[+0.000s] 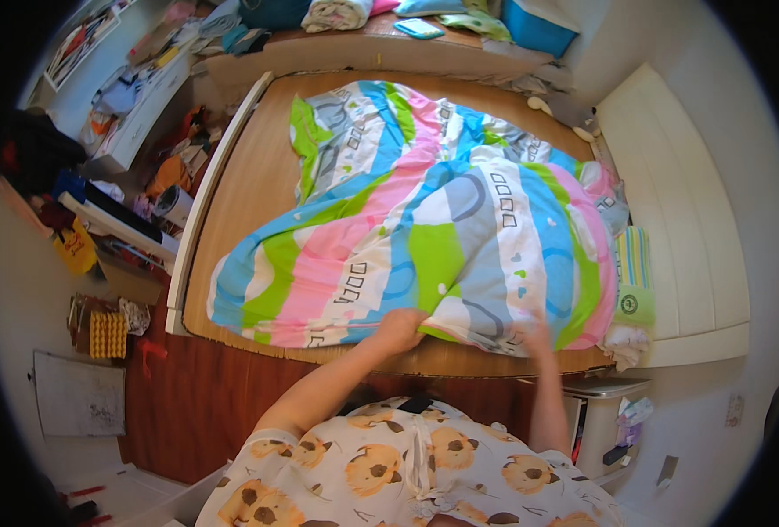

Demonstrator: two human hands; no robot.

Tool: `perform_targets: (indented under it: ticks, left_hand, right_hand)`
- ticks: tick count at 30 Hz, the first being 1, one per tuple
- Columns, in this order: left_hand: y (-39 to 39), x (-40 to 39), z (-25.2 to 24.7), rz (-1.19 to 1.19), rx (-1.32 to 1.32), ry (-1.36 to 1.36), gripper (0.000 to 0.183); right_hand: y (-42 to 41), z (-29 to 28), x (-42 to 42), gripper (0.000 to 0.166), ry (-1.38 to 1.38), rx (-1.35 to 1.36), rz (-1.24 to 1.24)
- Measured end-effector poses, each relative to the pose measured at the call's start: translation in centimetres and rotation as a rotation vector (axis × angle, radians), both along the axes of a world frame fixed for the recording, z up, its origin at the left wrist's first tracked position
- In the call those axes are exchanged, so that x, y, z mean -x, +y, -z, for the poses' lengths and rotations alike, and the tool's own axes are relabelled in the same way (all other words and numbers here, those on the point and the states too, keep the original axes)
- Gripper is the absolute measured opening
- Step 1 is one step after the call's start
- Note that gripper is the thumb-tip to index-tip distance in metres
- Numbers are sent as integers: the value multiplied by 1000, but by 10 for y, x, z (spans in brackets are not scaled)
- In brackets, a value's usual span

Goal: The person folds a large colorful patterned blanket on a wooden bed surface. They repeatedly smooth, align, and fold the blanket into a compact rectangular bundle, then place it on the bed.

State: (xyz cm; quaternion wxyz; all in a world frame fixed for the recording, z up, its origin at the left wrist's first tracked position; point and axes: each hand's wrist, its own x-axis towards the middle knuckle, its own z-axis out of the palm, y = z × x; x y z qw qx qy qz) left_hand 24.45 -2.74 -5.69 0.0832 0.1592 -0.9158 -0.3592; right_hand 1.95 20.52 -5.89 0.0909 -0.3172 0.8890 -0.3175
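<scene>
A quilt or duvet cover [376, 230] in blue, pink, green, white and grey is spread in loose folds over the brown bed surface [231, 191]. Its near edge runs close to the side of the bed in front of me. My left hand [403, 329] pinches that edge near the middle, fingers closed on the cloth. Farther right, my right hand [532, 334] is at the same edge, blurred, and its fingers cannot be made out. At the far side the cloth lies bunched, with a green corner [305, 125] at the upper left.
A cream headboard [679, 230] stands at the right, with a striped pillow [634, 270] before it and a plush toy [564, 117] beyond. A white bed rail [215, 184] borders the left. Folded bedding [337, 14] lies on the far ledge. A bedside cabinet [603, 421] is at lower right.
</scene>
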Motion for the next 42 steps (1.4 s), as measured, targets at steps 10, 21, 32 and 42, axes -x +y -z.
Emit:
perform_targets:
  ticks: [10, 21, 32, 42]
  left_hand:
    - [-43, -62, -2, -9, -49, 189, 23]
    - [-140, -179, 39, -49, -208, -175, 25]
    - [-153, -247, 75, -217, 254, -86, 19]
    - [-161, -193, 36, -484, -395, 123, 19]
  right_hand:
    - [-134, -46, -103, 31, -85, 1, -671]
    - [-118, -120, -97, 27, -184, -73, -423]
    - [-45, -141, -42, 17, -468, -387, -251]
    - [-175, -30, 7, 79, -174, -1325, -786]
